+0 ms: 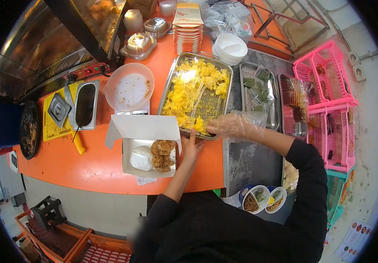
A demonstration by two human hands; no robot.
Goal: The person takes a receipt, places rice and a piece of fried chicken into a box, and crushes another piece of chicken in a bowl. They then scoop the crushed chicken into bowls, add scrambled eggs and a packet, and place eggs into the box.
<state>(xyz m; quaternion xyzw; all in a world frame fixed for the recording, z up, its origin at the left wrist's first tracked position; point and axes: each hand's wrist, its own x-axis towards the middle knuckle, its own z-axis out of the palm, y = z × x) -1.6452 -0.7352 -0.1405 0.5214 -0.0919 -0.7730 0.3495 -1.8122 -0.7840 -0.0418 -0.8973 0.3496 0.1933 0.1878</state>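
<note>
A metal tray of yellow scrambled egg lies on the orange counter, its wire rack partly bare on the right. My left hand grips its near rim, thumb up over the edge and the other fingers mostly hidden beneath. In a clear plastic glove, my right hand reaches into the near right corner of the tray. Its fingers are bunched at the egg, and what they pinch is hidden. Left of my left hand, an open white carton contains wrapped white rice and fried chicken.
A white bowl sits on a scale behind the carton. Farther left are a sauce container and yellow cutting board. Stacked cartons and white bowls stand behind. Pink baskets line the right; two filled cups stand near me.
</note>
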